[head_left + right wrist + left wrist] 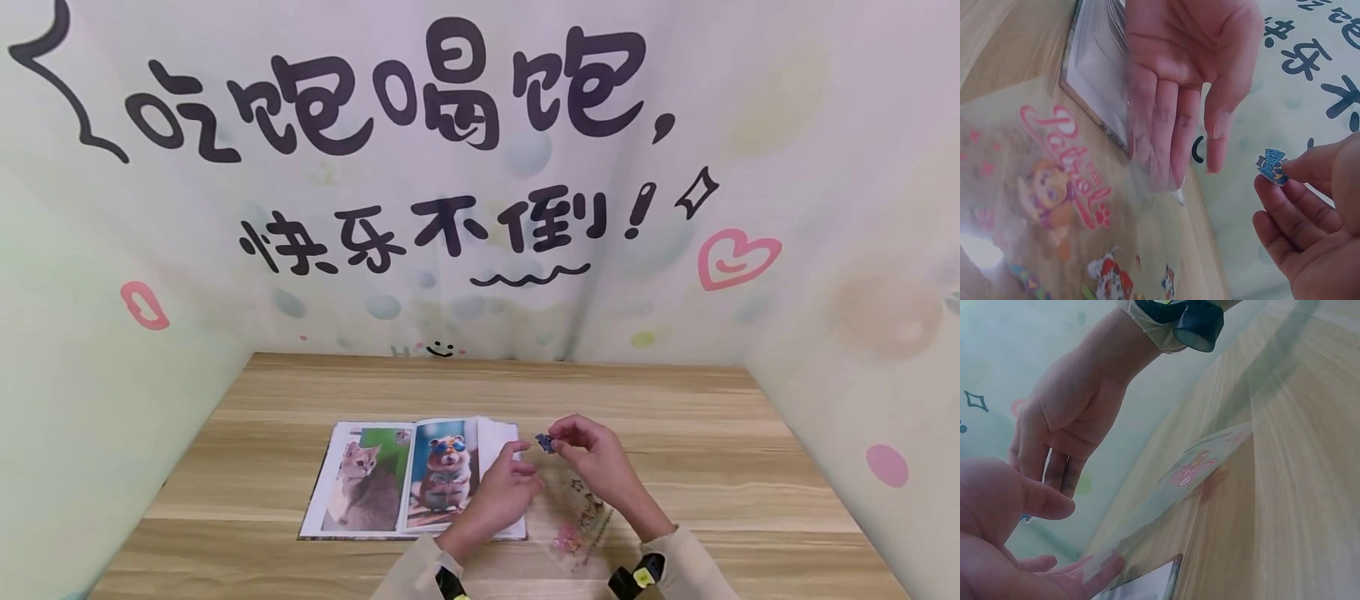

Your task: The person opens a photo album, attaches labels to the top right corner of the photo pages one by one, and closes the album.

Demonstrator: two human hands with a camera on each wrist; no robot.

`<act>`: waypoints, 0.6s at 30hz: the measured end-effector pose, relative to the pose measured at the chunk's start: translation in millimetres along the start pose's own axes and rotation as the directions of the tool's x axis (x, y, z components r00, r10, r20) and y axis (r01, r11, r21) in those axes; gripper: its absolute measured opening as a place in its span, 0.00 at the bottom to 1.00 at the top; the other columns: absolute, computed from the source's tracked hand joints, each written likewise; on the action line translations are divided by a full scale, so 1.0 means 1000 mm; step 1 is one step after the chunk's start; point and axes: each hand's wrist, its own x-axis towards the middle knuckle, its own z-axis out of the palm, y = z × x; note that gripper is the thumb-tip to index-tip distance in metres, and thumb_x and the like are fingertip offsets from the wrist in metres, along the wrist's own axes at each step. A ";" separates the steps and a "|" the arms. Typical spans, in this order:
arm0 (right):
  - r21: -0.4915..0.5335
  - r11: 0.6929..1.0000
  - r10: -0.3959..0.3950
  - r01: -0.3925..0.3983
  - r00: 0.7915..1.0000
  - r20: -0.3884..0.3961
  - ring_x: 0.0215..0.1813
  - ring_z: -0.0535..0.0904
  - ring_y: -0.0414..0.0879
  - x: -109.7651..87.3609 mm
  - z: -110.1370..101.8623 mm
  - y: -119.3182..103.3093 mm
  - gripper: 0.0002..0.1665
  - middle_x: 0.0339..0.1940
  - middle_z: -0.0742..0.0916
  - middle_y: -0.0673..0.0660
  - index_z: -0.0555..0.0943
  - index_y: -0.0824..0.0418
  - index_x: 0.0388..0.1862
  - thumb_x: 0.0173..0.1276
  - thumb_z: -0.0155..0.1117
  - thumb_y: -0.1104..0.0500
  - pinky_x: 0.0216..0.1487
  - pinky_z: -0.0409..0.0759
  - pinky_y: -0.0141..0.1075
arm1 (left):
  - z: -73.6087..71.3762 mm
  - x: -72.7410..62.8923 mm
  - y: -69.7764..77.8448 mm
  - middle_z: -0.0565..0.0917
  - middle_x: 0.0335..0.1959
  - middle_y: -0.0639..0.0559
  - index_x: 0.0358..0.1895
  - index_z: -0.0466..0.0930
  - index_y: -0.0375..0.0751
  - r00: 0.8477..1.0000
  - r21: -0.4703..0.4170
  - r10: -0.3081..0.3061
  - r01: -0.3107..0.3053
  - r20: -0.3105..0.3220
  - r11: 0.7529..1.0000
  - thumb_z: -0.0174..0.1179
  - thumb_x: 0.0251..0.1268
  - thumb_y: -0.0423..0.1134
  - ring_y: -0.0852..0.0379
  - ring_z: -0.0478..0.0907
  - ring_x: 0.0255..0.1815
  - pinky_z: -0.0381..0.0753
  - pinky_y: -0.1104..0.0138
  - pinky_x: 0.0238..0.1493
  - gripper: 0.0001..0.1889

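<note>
Between thumb and fingertips, my right hand (pixel 597 461) pinches a small blue sticker (pixel 1272 167), raised above the table. My left hand (pixel 501 493) holds the edge of a clear sticker sheet (pixel 573 512) at its fingers, its thumb apart from the sheet. Pink "Patrol" lettering and cartoon dogs show on the sheet (pixel 1054 187), which slants above the tabletop in the left wrist view. How the fingers grip the film is partly unclear. Left of the hands lies an open photo album (pixel 315 500); my left hand covers part of its right side.
The album shows a cat photo (pixel 365 483) with a small round sticker (pixel 402 437) in its upper corner, and a hamster photo (pixel 444 475). Everything rests on a wood-grain table (pixel 720 467). Printed cloth walls (pixel 360 317) stand around its back and sides.
</note>
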 end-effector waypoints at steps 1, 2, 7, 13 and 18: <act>0.003 1.000 -0.001 0.001 1.000 -0.002 0.38 0.82 0.41 0.000 0.000 0.000 0.08 0.36 0.88 0.54 0.83 0.60 0.40 0.66 0.65 0.71 0.44 0.81 0.32 | 0.001 0.000 0.000 0.81 0.50 0.38 0.67 0.65 0.35 1.000 -0.005 0.000 0.000 0.000 1.000 0.63 0.60 0.32 0.43 0.82 0.52 0.83 0.54 0.50 0.31; 0.003 1.000 0.000 0.000 1.000 -0.006 0.38 0.82 0.41 0.000 0.000 0.001 0.08 0.35 0.88 0.54 0.83 0.60 0.40 0.66 0.65 0.71 0.44 0.81 0.32 | 0.002 0.001 0.000 0.81 0.50 0.38 0.67 0.65 0.35 1.000 -0.006 0.000 0.000 -0.001 1.000 0.63 0.60 0.32 0.43 0.82 0.52 0.83 0.54 0.50 0.31; -0.013 1.000 -0.006 0.006 1.000 -0.023 0.38 0.82 0.41 0.000 -0.001 0.001 0.07 0.34 0.88 0.54 0.83 0.64 0.40 0.65 0.65 0.72 0.45 0.82 0.33 | 0.007 0.002 -0.002 0.80 0.52 0.36 0.67 0.65 0.35 1.000 -0.024 0.010 -0.010 0.017 1.000 0.62 0.60 0.30 0.40 0.81 0.55 0.82 0.53 0.53 0.31; -0.025 1.000 0.016 -0.017 0.998 -0.058 0.38 0.82 0.40 0.000 -0.001 0.001 0.07 0.34 0.88 0.54 0.83 0.65 0.38 0.63 0.66 0.73 0.45 0.81 0.33 | 0.011 0.002 -0.003 0.79 0.55 0.34 0.68 0.63 0.35 0.999 -0.024 0.017 -0.016 0.051 1.000 0.61 0.60 0.29 0.38 0.79 0.58 0.80 0.52 0.57 0.31; -0.022 0.999 0.033 -0.035 0.996 -0.086 0.37 0.83 0.40 0.000 -0.002 0.002 0.07 0.33 0.88 0.55 0.83 0.66 0.38 0.63 0.66 0.74 0.44 0.81 0.34 | 0.012 0.002 -0.001 0.76 0.60 0.30 0.69 0.62 0.35 0.997 -0.034 0.020 -0.018 0.071 0.999 0.61 0.61 0.30 0.35 0.76 0.62 0.77 0.49 0.61 0.32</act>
